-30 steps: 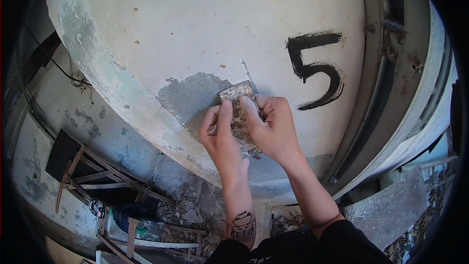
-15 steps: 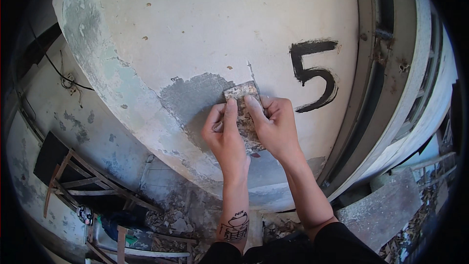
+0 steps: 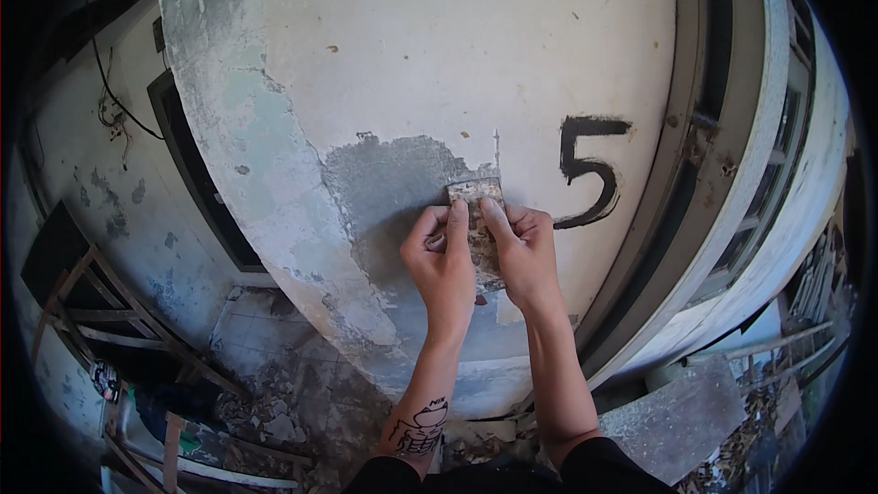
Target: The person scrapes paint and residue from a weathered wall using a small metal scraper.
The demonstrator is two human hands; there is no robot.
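My left hand and my right hand grip a flat, rectangular scraper between them. Its face is mottled brown and grey, and both thumbs press on it. A small reddish bit shows at its lower end; my fingers hide the back and sides. The scraper's top edge rests against a pale painted wall, just at the right border of a bare grey patch. Ragged paint edges surround that patch, and a thin vertical scratch runs above the scraper.
A black painted numeral marks the wall to the right, beside a door frame. Wooden frames lean at lower left. Rubble covers the floor there, and a grey board lies at lower right.
The view has shifted, so the wall sits farther right. Both hands have slid the scraper slightly down the wall, and a strip of grey surface now shows above its top edge.
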